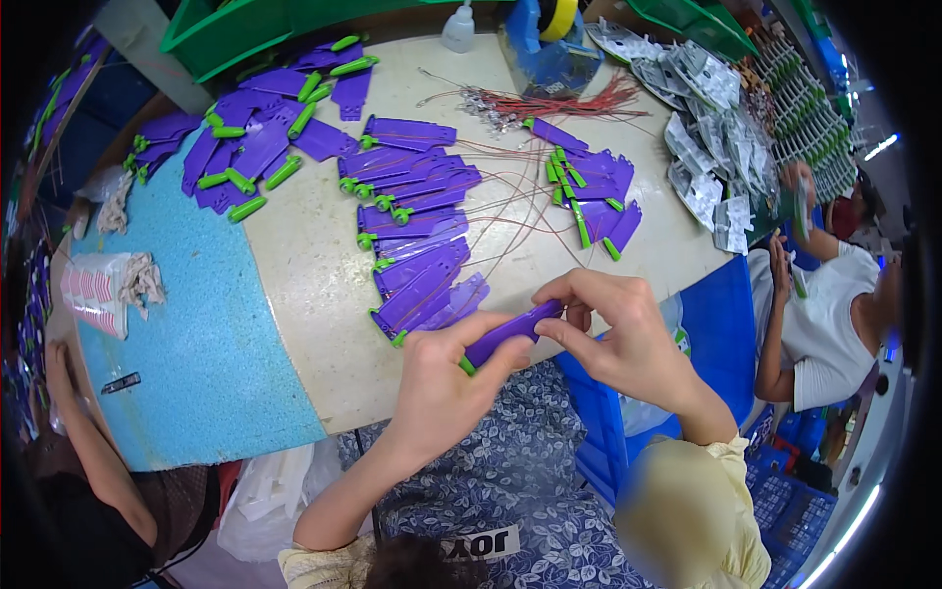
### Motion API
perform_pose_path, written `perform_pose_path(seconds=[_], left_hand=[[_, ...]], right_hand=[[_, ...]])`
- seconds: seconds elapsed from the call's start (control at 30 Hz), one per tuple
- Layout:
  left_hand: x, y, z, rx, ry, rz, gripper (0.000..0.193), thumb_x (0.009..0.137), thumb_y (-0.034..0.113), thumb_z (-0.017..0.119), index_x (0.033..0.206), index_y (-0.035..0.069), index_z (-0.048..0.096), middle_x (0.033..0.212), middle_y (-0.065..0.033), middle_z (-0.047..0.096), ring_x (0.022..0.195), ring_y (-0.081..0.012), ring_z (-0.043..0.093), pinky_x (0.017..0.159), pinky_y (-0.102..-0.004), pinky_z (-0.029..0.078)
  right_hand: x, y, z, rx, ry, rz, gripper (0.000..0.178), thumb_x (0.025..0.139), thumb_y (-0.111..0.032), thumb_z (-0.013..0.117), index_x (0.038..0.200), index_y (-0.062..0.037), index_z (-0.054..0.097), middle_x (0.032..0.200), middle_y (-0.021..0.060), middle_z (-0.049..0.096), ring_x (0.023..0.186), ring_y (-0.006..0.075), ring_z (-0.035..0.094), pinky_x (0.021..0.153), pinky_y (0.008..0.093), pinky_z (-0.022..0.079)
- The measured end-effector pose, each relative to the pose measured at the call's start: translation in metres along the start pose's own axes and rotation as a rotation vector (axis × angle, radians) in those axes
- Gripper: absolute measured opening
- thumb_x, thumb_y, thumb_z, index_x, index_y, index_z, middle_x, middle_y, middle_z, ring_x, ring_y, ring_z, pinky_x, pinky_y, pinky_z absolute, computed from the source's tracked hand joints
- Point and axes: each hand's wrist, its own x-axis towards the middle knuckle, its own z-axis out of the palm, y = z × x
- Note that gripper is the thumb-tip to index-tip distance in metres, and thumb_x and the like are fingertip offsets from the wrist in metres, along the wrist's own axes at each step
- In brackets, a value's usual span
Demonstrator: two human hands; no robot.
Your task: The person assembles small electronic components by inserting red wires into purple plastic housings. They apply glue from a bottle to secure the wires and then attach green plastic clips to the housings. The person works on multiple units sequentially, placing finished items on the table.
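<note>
A flat purple plastic part [512, 332] with a green end is held above the near edge of the table. My left hand [446, 378] grips its green-ended side between thumb and fingers. At its other end my right hand [623, 334] is closed, thumb and forefinger pinching the tip; whether a wire is in that pinch is too small to tell. Just beyond my hands lies a row of similar purple parts [422, 280] with green knobs, thin reddish wires [510, 201] trailing from several of them. Right of these wires sits a smaller group of purple and green parts [613, 177].
A heap of purple parts [260, 137] with green caps lies far left. Behind are a wire bundle [589, 103], a blue tape dispenser [545, 59] and a white bottle [458, 27]. Grey plates [702, 142] pile up at right. A blue mat [186, 363] covers the left. Co-workers sit on both sides.
</note>
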Motion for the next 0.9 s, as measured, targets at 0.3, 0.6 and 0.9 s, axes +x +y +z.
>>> perform_pose_path(seconds=[0.3,0.6,0.9], left_hand=[[0.000,0.020,-0.009,-0.456,-0.056,-0.345,0.030,0.095,0.019,0.070,0.106,-0.008,0.069,0.093,-0.0149,0.072,0.076,-0.0246,0.074,0.059,-0.0276,0.059],[-0.016,0.033,0.006,0.112,0.064,-0.283,0.020,0.088,0.015,0.075,0.089,-0.005,0.074,0.075,-0.0081,0.072,0.065,-0.0094,0.061,0.062,-0.0230,0.047],[-0.049,0.002,0.008,0.192,-0.233,-0.217,0.027,0.104,0.016,0.052,0.126,-0.001,0.052,0.112,-0.0175,0.071,0.074,-0.0161,0.068,0.058,-0.0229,0.048]], right_hand=[[-0.011,0.019,-0.020,-0.015,0.279,-0.041,0.006,0.078,0.000,0.077,0.082,-0.0023,0.073,0.068,0.0022,0.049,0.060,0.0128,0.048,0.052,0.0289,0.034],[-0.009,0.099,-0.053,-0.205,0.313,-0.241,0.020,0.078,-0.011,0.075,0.096,-0.0038,0.073,0.094,0.0129,0.069,0.087,0.0313,0.063,0.079,0.0411,0.050],[0.012,0.168,-0.043,-0.439,0.367,-0.285,0.025,0.071,-0.009,0.075,0.095,-0.0077,0.069,0.095,0.0104,0.054,0.101,0.0303,0.051,0.086,0.0413,0.045]])
